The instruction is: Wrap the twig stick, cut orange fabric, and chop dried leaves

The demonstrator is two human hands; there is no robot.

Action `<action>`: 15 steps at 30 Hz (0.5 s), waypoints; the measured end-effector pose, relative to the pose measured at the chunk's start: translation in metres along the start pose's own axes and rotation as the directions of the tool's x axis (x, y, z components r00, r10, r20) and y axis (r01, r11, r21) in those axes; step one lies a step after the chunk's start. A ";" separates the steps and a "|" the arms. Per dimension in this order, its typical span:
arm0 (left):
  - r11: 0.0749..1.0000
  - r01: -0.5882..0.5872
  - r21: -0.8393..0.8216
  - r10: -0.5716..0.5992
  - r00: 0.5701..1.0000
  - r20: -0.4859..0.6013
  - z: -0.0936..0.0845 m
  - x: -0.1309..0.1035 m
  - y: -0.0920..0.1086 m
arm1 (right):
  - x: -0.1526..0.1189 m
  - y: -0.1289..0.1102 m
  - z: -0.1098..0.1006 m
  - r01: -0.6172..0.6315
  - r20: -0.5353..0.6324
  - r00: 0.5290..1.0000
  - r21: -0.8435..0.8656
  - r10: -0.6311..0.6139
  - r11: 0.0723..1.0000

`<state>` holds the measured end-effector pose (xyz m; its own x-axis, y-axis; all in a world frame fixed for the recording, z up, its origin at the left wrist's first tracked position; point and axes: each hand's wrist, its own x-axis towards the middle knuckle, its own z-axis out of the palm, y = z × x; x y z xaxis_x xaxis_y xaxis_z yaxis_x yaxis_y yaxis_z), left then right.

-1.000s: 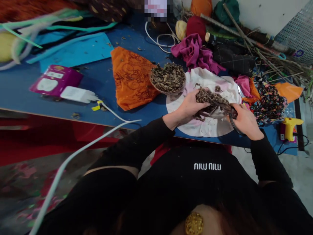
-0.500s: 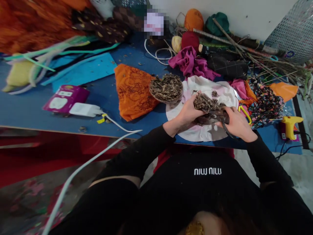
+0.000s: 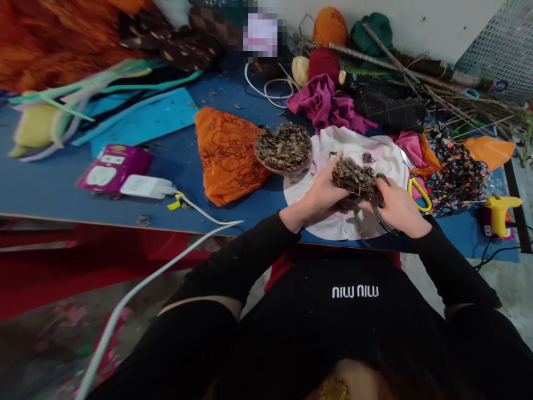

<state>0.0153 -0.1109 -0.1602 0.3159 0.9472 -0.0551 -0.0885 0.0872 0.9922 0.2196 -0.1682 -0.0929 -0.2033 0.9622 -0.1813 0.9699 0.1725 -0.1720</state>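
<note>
My left hand [image 3: 323,188] is closed around a clump of dried brown plant matter [image 3: 353,172], above a round white cloth [image 3: 302,191] with pinkish stains. At the clump's right side, my right hand [image 3: 400,206] grips black-handled scissors [image 3: 385,223]; a curved handle loop shows below the fingers. Their blades are mostly hidden by the clump and fingers. A small dried bit [image 3: 367,157] lies on the cloth beyond the clump. Left of it stands a shallow bowl [image 3: 272,165] filled with dried leaves, against an orange patterned cloth [image 3: 229,158].
Yellow-handled scissors [image 3: 420,194] and a yellow glue gun [image 3: 499,214] lie to the right. Purple cloth [image 3: 316,103], fabric-covered balls and sticks [image 3: 391,64] are at the back. A white charger [image 3: 145,186] on a purple box [image 3: 120,158] trails a cable past the table edge.
My right fingers have shifted up and inward onto the clump, and the dark tool has turned, with less of it showing across the clump. My left hand keeps its hold.
</note>
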 end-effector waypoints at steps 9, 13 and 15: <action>0.999 0.002 0.054 -0.002 1.000 -0.003 -0.008 0.003 0.009 | 0.003 -0.009 -0.003 -0.070 0.056 0.996 -0.048 0.073 0.996; 0.996 0.081 -0.037 -0.077 0.992 0.100 -0.007 0.000 0.018 | 0.000 -0.002 -0.002 -0.096 0.018 0.995 -0.021 0.096 0.995; 0.995 0.093 0.024 -0.095 0.987 0.129 -0.008 0.000 0.020 | -0.001 0.001 -0.001 -0.098 0.012 0.995 -0.041 0.098 0.994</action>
<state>0.0059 -0.1069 -0.1411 0.4420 0.8869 -0.1347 -0.0360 0.1675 0.9852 0.2208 -0.1691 -0.0913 -0.1085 0.9719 -0.2090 0.9898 0.0860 -0.1138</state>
